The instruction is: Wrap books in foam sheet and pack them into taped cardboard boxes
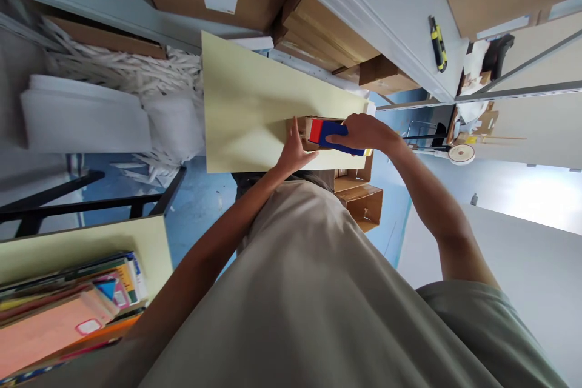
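Observation:
A small cardboard box (pixel 305 131) lies on the pale yellow tabletop (pixel 245 115) in front of me. My left hand (pixel 291 156) braces the box's left end, with thumb and forefinger spread around its corner. In my right hand (pixel 364 131) is a blue-and-red block-shaped thing (pixel 324 131), gripped from above with the thumb along its near side. It sits over or partly inside the box; how deep I cannot tell. Its exact kind does not show, and my right hand hides part of it.
Cardboard boxes (pixel 327 27) stand beyond the table under a white shelf (pixel 386 6), where a yellow-and-black utility knife (pixel 438 44) lies. Shredded white paper (pixel 168 70) and white foam sheets (pixel 86 118) are at left. Folders and books (pixel 59 321) fill the lower left. Open cartons (pixel 364 203) stand below the table.

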Demonstrator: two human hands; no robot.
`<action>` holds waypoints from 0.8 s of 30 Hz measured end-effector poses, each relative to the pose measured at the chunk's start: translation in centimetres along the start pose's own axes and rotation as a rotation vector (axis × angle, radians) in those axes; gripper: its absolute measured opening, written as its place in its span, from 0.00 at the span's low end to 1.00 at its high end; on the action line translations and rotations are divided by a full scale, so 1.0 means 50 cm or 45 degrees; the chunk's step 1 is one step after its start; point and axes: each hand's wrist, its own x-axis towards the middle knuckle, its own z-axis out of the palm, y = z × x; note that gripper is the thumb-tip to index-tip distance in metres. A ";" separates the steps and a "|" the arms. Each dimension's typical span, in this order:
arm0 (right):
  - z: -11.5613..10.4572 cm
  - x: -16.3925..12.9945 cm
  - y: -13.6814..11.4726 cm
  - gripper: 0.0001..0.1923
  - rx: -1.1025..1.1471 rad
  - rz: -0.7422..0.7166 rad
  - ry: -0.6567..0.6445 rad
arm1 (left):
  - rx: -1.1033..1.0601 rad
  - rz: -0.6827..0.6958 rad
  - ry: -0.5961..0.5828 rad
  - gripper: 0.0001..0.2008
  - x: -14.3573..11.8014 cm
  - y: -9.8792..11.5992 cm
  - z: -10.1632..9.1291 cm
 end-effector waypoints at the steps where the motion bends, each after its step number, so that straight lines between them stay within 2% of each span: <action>1: 0.000 -0.002 -0.003 0.36 -0.018 -0.004 0.016 | 0.072 0.029 -0.001 0.63 0.005 0.005 -0.004; 4: 0.003 -0.010 -0.007 0.34 -0.026 -0.037 0.065 | 0.210 0.088 -0.031 0.65 0.030 0.022 -0.019; 7: 0.007 -0.014 -0.007 0.34 -0.007 -0.062 0.092 | 0.241 0.138 -0.084 0.55 0.053 0.029 -0.030; 10: 0.010 -0.015 -0.008 0.35 -0.018 -0.051 0.084 | 0.256 0.120 -0.070 0.45 0.065 0.021 -0.033; 16: 0.010 -0.008 -0.005 0.34 0.018 -0.052 0.106 | 0.329 0.043 0.022 0.37 0.067 0.002 -0.021; 21: 0.013 0.029 0.054 0.36 0.032 -0.087 0.094 | 0.429 -0.007 0.013 0.24 0.053 0.002 -0.028; 24: 0.020 0.067 0.106 0.36 0.063 -0.153 -0.004 | 0.474 -0.018 -0.019 0.24 0.042 0.005 -0.038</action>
